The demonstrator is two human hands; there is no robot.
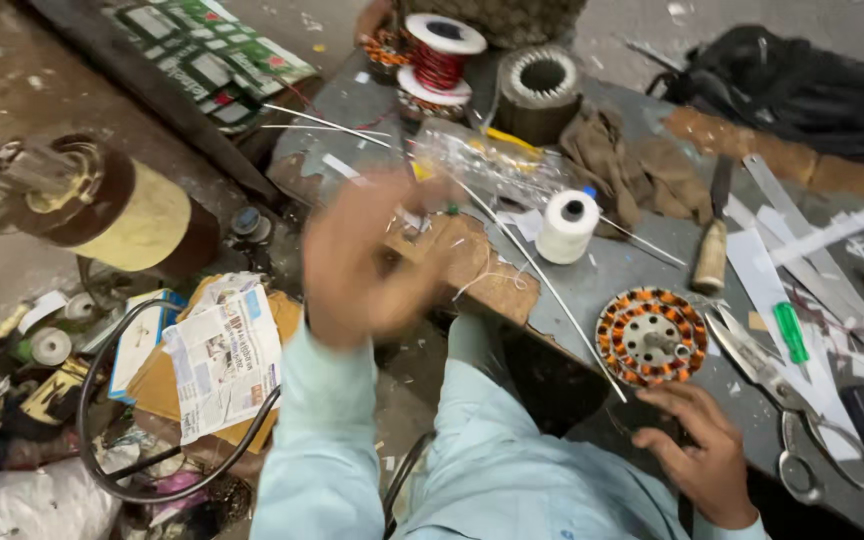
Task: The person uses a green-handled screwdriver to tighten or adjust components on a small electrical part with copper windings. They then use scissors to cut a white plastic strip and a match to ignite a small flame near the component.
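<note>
Two hands: left (367,258) blurred, grip unclear; right (704,450) spread beside stator (651,337).

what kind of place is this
Most likely a small motor or fan rewinding workshop. On the grey workbench lie a copper-wound stator, a red wire spool and scissors. The right hand rests by the stator; the left hand is raised and blurred.
</note>
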